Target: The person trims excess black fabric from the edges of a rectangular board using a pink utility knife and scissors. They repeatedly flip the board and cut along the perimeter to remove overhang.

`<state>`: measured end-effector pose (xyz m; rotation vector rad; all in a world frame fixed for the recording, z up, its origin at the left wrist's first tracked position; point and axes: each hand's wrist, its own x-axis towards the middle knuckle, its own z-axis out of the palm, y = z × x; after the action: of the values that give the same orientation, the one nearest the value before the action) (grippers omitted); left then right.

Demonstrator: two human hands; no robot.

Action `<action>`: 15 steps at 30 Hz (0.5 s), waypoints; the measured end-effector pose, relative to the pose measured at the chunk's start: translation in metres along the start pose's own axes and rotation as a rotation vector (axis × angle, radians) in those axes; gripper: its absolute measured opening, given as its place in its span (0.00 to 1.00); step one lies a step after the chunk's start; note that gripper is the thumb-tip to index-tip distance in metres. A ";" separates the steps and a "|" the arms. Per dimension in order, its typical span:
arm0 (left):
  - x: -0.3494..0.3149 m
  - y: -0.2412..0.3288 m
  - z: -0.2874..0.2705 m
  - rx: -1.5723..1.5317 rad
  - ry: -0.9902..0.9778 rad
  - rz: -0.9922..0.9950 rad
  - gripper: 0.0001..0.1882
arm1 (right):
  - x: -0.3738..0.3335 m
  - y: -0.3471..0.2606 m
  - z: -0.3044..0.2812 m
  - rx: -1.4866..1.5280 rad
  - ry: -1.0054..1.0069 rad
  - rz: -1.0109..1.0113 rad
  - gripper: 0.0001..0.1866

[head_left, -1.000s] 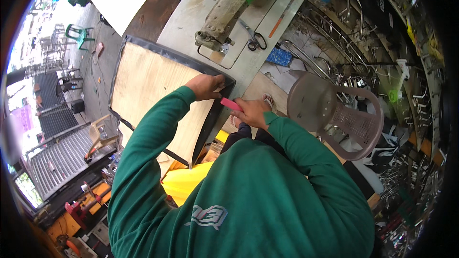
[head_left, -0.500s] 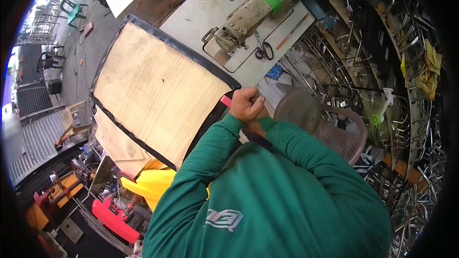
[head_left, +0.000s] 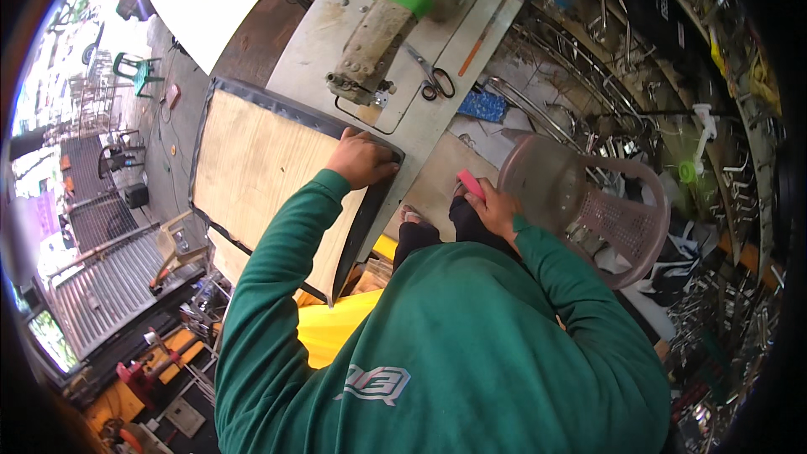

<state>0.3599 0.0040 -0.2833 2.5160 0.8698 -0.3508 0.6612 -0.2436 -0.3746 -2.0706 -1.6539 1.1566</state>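
Note:
A plywood panel with black covering folded over its edges leans against the sewing table. My left hand grips the black-covered edge near the panel's right corner, fingers curled over it. Lower and to the right, apart from the panel, my right hand is closed around a pink-red piece, perhaps a tool handle; the rest is hidden in the hand. Beyond my left hand stands an old sewing machine with a green band. Black-handled scissors lie on the table beside it.
A brown plastic chair stands close to my right arm. Metal tubes and frames crowd the right side. Yellow material lies below the panel. A white-topped table and a green chair stand farther off.
My hands were together at the panel's corner and have parted. The left now sits on the panel's edge; the right has moved right and down with the pink-red piece. The view has shifted.

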 end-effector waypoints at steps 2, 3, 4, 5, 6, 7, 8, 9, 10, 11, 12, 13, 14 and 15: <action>0.006 -0.004 -0.002 -0.033 -0.090 -0.006 0.20 | 0.002 0.000 0.007 0.066 0.065 -0.016 0.29; 0.008 -0.005 -0.003 -0.107 -0.062 0.038 0.20 | 0.002 -0.002 0.010 0.079 0.070 -0.015 0.28; 0.009 -0.007 -0.004 -0.129 -0.056 0.044 0.21 | 0.002 -0.005 0.011 0.091 0.083 -0.011 0.28; 0.010 -0.009 -0.005 -0.127 -0.098 0.027 0.21 | 0.002 -0.009 0.011 0.103 0.069 0.012 0.28; 0.012 -0.011 -0.004 -0.151 -0.072 0.050 0.22 | 0.002 -0.014 0.011 0.093 0.065 -0.019 0.28; 0.013 -0.014 -0.004 -0.149 -0.092 0.052 0.23 | 0.003 -0.019 0.010 0.083 0.036 -0.032 0.28; 0.014 -0.017 -0.003 -0.147 -0.108 0.051 0.24 | 0.005 -0.026 0.009 0.059 -0.030 -0.009 0.28; 0.015 -0.021 -0.001 -0.125 -0.122 0.073 0.22 | 0.008 -0.033 0.006 0.092 -0.027 -0.095 0.27; 0.016 -0.024 0.001 -0.103 -0.134 0.095 0.21 | 0.011 -0.042 0.004 0.112 -0.061 -0.142 0.27; 0.017 -0.027 0.002 -0.052 -0.119 0.104 0.20 | 0.015 -0.052 0.002 0.144 -0.079 -0.210 0.26; 0.018 -0.029 0.002 -0.148 -0.133 0.084 0.19 | 0.021 -0.065 0.001 0.107 -0.088 -0.230 0.26; 0.020 -0.031 0.001 -0.214 -0.118 0.053 0.18 | 0.029 -0.078 -0.001 0.080 -0.076 -0.272 0.26; 0.021 -0.032 -0.003 -0.299 -0.052 0.064 0.18 | 0.037 -0.092 -0.003 0.052 -0.067 -0.312 0.26; 0.022 -0.032 -0.008 -0.284 -0.104 0.041 0.18 | 0.046 -0.106 -0.005 0.017 -0.055 -0.332 0.26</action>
<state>0.3573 0.0420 -0.2950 2.2303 0.7677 -0.3176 0.5913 -0.1659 -0.3245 -1.6818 -1.9135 1.1171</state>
